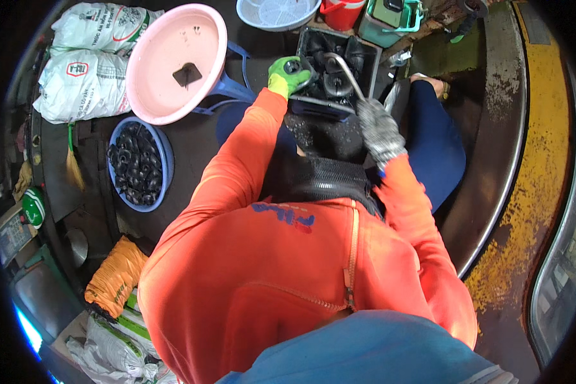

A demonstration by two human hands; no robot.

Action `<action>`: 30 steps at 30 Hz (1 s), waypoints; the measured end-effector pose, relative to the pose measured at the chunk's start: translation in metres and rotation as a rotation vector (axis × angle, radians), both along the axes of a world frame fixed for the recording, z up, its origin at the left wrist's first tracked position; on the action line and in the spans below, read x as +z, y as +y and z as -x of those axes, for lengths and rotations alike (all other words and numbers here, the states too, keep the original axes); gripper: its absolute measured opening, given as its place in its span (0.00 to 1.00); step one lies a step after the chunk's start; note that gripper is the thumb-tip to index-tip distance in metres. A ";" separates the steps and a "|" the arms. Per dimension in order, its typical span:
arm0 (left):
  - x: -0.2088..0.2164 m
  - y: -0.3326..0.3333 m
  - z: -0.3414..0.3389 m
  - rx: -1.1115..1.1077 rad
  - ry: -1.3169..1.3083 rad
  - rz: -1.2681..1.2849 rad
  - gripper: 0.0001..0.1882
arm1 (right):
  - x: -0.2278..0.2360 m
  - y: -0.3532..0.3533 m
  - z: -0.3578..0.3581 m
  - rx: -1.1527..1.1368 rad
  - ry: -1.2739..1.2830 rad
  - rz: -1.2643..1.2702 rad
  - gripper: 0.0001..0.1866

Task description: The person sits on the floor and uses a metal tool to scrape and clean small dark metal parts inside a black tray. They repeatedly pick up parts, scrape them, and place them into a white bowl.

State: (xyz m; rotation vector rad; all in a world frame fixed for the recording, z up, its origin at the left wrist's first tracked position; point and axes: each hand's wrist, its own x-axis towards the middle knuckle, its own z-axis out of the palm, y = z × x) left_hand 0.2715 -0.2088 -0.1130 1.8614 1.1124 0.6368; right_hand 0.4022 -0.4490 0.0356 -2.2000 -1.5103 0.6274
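Note:
My left hand (289, 77), in a green glove, is closed round a dark, rounded piece (293, 66) at the left edge of a black crate (329, 107). Several black cup-like pieces (336, 84) with pointed or rounded ends lie inside the crate. A grey knitted glove covers my right hand (380, 130), which grips a bent metal rod (351, 75). The rod's curved end reaches over the pieces in the crate. What the rod's tip touches is too small to make out.
A pink basin (163, 48) stands on a blue stool (230, 88) at the left. Below it, a blue basin (168, 160) holds many black pieces. White sacks (86, 83) lie far left. A blue basket (278, 16), red bucket (342, 14) and green container (385, 31) stand beyond the crate.

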 end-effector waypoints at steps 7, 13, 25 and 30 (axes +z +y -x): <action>0.008 0.130 -0.086 0.249 0.246 -0.264 0.39 | -0.018 -0.037 -0.017 -0.116 0.122 -0.177 0.14; -0.004 0.143 -0.080 -0.081 1.024 -0.175 0.20 | 0.013 -0.010 -0.009 -0.236 0.419 -0.146 0.11; 0.002 0.160 -0.092 -0.256 0.968 -0.293 0.14 | -0.010 -0.003 -0.009 -0.241 0.572 -0.067 0.13; 0.008 0.144 -0.099 -0.247 1.004 -0.264 0.12 | 0.013 -0.001 -0.011 -0.223 0.426 -0.277 0.11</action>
